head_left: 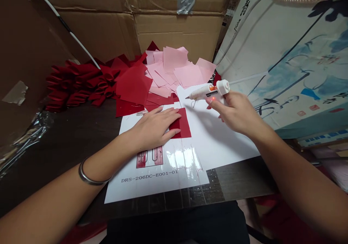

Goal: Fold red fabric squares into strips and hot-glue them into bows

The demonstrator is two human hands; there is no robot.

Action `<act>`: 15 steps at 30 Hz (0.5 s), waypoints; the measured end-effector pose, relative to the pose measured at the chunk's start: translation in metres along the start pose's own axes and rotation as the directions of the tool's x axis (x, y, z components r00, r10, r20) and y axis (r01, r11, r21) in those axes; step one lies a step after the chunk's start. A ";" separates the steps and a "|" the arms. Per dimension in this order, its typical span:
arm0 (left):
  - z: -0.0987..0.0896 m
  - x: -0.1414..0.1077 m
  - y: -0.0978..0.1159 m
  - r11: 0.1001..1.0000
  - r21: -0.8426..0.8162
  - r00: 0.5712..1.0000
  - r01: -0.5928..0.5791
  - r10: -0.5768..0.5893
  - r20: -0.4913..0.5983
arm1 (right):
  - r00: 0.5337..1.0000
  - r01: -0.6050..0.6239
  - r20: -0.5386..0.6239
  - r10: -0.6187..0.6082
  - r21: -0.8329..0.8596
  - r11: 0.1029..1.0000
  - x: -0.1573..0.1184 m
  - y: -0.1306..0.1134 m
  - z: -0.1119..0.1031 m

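My left hand [156, 124] lies flat with its fingers stretched out, pressing on a dark red square [186, 122] of paper or cloth. Under that square is a white printed sheet [163, 186], shiny with clear tape and marked with a code and a red picture. In my right hand [239, 110] is a white hot glue gun [206, 91], its small light glowing red and a clear glue stick coming out of the back. The nozzle points left, held above a second white sheet [217, 142]. A thin wire stand hangs below the nozzle.
Behind my hands lie loose pink squares [187, 68] and red squares [133, 84]. Folded red pieces [81, 81] are heaped at the left. Cardboard boxes [176, 33] wall in the back, and a painted panel [299, 62] stands at the right. A white cable [81, 46] hangs at the left.
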State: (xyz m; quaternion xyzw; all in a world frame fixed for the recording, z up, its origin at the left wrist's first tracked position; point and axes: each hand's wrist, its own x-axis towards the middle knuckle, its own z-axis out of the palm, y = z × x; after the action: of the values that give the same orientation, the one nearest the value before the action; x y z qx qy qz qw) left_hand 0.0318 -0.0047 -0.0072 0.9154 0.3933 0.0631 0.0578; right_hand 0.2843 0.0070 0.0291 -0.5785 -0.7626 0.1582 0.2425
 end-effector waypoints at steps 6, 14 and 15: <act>-0.001 0.000 0.003 0.992 0.122 0.999 -0.028 0.031 -0.022 | 0.997 -0.054 0.057 0.057 -0.045 0.997 -0.004 -0.009 -0.001; -0.002 0.000 0.003 0.992 0.130 0.998 -0.012 0.019 -0.060 | 0.996 -0.071 0.042 0.074 -0.073 0.995 -0.006 -0.010 0.004; -0.002 0.000 0.003 0.992 0.125 0.998 -0.012 0.019 -0.058 | 0.995 -0.079 0.048 0.083 -0.080 0.994 -0.006 -0.010 0.004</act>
State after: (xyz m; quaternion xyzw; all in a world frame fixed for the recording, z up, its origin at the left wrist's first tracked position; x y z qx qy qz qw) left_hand 0.0337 -0.0063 -0.0047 0.9180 0.3910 0.0658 -0.0117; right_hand 0.2757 -0.0012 0.0297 -0.6137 -0.7500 0.1530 0.1935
